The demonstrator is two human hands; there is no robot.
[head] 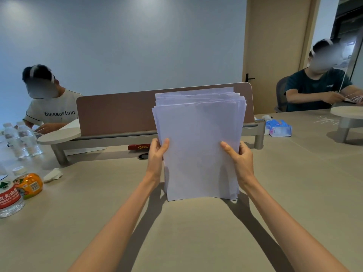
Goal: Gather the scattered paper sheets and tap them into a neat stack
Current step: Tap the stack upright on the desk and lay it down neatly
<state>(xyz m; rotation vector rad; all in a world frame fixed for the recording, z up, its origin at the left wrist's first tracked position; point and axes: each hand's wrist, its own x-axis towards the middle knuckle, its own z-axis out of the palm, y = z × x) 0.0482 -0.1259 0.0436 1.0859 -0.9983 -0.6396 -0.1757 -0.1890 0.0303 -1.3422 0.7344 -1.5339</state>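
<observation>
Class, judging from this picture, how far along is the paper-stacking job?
Done: the white paper sheets are gathered into one upright bundle. In hand: the left hand and right hand grip its sides, bottom edge on the beige table. Left: top edges remain uneven, so more tapping.

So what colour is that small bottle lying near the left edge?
Orange bottle with a white cap, seen in the head view.

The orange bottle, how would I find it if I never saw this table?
Start at the long beige table and look to its left edge, left of the left hand. Among the bottles there, the orange bottle sits beside the red-labelled water bottle. It is the only one not clear: short, round, bright orange, with a white cap.
</observation>
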